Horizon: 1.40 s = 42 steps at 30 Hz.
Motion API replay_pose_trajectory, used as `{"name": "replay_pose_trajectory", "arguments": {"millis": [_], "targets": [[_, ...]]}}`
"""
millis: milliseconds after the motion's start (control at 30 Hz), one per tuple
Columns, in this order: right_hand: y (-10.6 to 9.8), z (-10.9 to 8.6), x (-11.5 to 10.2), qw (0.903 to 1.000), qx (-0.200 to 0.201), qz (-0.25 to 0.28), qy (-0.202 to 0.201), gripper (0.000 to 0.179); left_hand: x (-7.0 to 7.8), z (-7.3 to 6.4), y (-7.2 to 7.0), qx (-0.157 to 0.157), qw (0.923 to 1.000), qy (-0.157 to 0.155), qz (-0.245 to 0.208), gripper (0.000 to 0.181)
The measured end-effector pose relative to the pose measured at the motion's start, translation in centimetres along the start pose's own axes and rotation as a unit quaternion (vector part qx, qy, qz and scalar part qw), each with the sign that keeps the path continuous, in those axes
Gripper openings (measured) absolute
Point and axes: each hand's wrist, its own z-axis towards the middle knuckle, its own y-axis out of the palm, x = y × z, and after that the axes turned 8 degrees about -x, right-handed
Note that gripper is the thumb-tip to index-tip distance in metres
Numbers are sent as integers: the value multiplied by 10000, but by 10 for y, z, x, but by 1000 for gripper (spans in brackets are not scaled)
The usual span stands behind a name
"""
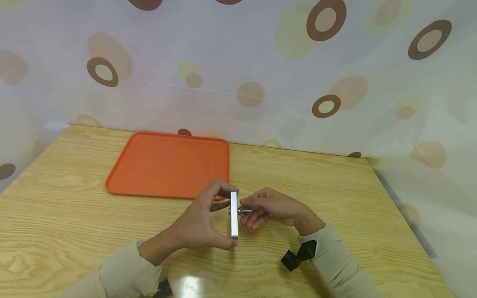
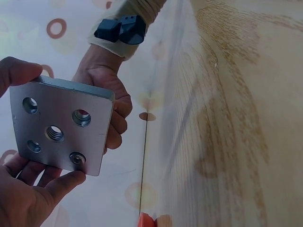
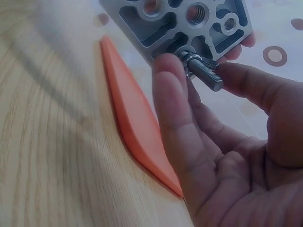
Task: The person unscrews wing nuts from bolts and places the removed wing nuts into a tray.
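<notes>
My left hand (image 1: 201, 221) holds a square metal plate (image 1: 234, 219) upright by its opposite edges, thumb at the near edge and fingers at the far one. Several round holes pierce the plate, and the middle one is threaded, as the left wrist view shows. A bolt (image 3: 208, 75) passes through one of the holes, its head (image 2: 77, 158) on the left side and its threaded shank sticking out to the right. On that shank, against the plate's ribbed face, sits a wing nut (image 3: 209, 63). My right hand (image 1: 277, 209) pinches the wing nut between thumb and forefinger.
An orange tray (image 1: 167, 165) lies on the wooden table (image 1: 298, 174) behind the hands, toward the left. A patterned sheet (image 1: 223, 62) hangs along the back and right side. Black devices (image 1: 298, 255) are strapped at both wrists.
</notes>
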Motion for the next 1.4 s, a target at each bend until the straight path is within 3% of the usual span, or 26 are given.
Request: {"name": "replay_pose_trajectory", "arguments": {"millis": [500,833,1000,1233,1400], "targets": [[-3,-1,2,9982,21,-422,-416,23,0,0,1,8,9999,-121,-86,80],[-6,-1,5,9943,-428,-364,-905,23,-1,0,1,13,10000,-25,-51,79],[-6,-2,4,9956,-292,-501,-741,30,-1,0,1,3,10000,-31,-47,79],[-4,1,3,9990,386,-216,-106,31,0,0,1,6,9999,-111,-83,80],[-3,2,5,9999,140,-65,15,31,1,0,0,-28,10000,-39,-84,77]]}}
